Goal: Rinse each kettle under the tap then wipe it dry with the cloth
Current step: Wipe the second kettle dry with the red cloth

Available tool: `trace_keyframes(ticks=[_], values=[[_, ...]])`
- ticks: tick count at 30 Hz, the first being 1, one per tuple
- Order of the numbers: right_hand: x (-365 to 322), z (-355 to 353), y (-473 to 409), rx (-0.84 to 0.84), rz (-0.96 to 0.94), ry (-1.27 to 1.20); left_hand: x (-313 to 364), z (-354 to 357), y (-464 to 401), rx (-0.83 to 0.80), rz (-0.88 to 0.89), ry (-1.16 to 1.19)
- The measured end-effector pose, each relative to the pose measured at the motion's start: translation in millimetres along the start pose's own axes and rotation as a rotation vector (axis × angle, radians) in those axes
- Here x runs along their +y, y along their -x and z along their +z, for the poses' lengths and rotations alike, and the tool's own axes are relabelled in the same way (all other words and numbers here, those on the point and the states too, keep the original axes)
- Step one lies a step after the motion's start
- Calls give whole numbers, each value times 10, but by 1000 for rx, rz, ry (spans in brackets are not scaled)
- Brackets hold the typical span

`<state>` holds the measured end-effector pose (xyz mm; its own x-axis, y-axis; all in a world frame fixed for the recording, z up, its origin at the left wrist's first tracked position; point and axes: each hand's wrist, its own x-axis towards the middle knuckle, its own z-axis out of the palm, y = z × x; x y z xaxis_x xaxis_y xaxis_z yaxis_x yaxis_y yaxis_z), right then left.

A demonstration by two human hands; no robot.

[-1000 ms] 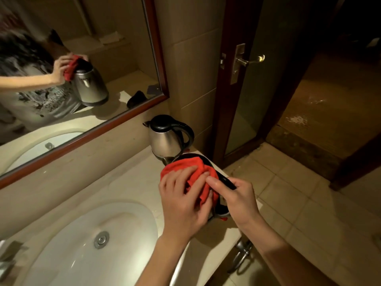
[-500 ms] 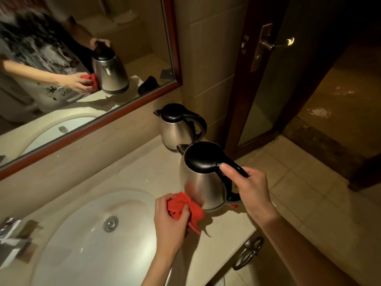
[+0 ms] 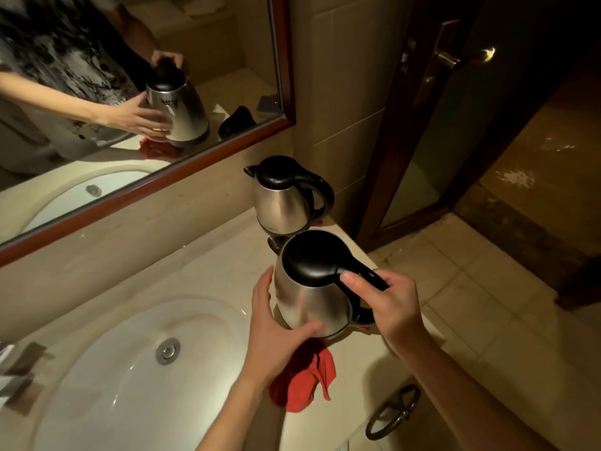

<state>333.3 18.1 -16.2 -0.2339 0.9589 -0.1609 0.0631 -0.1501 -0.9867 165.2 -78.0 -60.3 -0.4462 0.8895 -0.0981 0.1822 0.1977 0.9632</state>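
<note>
Both hands on near kettle (image 3: 312,294) (cloth (image 3: 304,382) beneath).

A bathroom: a white oval basin (image 3: 107,369) sunk in a beige counter (image 3: 201,265), a wood-framed mirror (image 3: 162,177) on the far wall, tiled floor (image 3: 487,304) at right.
</note>
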Motion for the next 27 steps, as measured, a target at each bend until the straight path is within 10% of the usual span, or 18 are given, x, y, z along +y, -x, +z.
trace_keyframes(ticks=[27], values=[[342, 1644, -1163, -121, 28, 17, -532, -1084, -1492, 146, 149, 28]])
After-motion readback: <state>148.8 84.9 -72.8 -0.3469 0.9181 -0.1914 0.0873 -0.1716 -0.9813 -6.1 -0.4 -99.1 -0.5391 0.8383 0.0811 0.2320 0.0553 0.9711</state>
